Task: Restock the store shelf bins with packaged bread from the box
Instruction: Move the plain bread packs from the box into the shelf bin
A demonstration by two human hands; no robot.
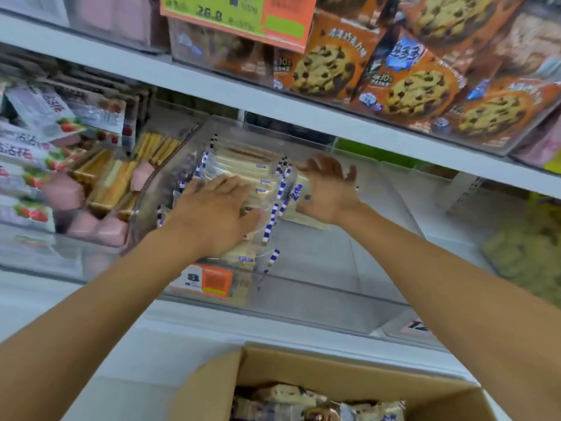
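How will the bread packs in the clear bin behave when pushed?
Probably soft and light: thin clear-film bread packs under the flat left hand. Likely slippery, as the film looks glossy. Standing on edge with free room in the bin beside them, they may topple.

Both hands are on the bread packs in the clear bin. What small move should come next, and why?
Probably press the bread packs leftward into a tight row: the left hand and right hand rest on them, they lean unevenly, and the clear bin is bare to their right.
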